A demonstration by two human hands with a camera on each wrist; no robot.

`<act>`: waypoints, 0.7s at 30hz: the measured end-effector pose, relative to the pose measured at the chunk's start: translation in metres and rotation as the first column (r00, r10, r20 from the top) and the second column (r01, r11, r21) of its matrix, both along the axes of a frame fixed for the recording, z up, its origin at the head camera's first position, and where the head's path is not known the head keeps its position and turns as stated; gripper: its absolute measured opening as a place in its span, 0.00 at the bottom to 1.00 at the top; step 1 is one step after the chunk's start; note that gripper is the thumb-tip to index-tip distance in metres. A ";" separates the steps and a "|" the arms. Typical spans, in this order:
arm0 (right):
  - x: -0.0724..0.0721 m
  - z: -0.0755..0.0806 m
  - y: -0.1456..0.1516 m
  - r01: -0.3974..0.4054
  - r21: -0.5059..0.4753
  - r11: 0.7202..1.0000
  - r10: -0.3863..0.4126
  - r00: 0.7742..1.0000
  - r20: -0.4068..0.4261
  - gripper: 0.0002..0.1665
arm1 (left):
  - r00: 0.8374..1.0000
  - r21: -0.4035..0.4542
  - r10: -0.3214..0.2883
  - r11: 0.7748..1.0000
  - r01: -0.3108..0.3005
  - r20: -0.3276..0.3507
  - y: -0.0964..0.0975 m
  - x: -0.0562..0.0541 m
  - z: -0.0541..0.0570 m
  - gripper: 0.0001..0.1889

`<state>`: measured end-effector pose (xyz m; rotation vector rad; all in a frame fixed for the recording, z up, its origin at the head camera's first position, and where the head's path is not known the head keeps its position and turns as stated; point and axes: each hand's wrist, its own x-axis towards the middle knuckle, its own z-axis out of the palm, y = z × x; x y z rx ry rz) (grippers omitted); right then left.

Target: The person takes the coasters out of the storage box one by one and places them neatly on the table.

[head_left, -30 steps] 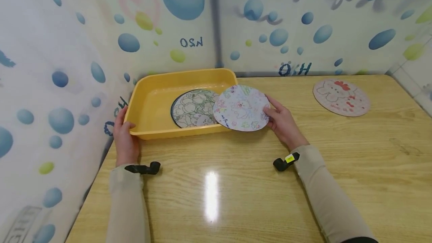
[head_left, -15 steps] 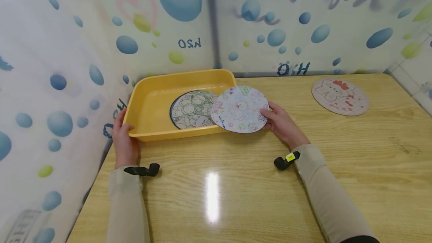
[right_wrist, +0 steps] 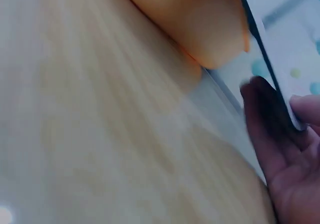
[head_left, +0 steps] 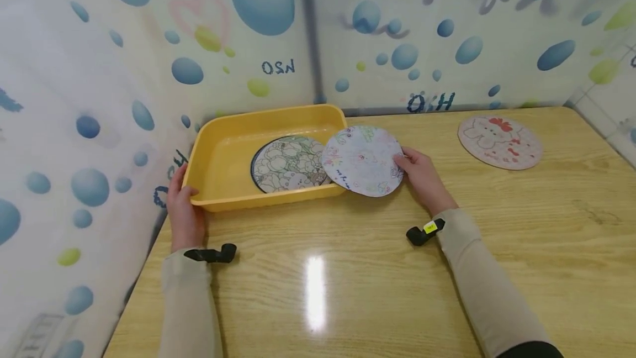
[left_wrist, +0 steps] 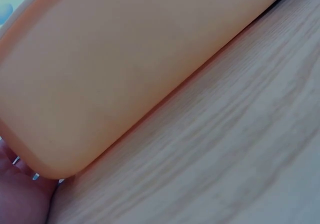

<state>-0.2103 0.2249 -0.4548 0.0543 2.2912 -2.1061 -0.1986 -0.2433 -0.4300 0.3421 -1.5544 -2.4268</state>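
In the head view a yellow plastic tray (head_left: 218, 170) stands at the back left of the table. My left hand (head_left: 186, 214) grips its front left corner, the thumb over the rim. My right hand (head_left: 424, 175) pinches a thin round white board (head_left: 365, 162) with coloured drawings by its right edge. The board is over the tray's front right corner, and the right wrist view shows it above the table, thumb on one face and fingers behind. Inside the tray lies a round board with a dark rim and green line drawings (head_left: 285, 162), its right part partly hidden by the white board.
A pinkish round board with a red bow drawing (head_left: 499, 142) lies flat at the table's back right. Patterned walls stand close behind and left of the tray. The wooden table (head_left: 377, 269) stretches in front and to the right.
The white board and my right hand have shifted a little to the right relative to the tray. My left hand keeps its grip on the tray corner.
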 end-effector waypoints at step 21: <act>0.000 0.005 0.123 0.360 -0.373 0.855 -0.369 0.928 0.049 0.37 | 0.999 -0.069 0.017 0.998 -0.013 0.052 -0.003 0.005 0.002 0.29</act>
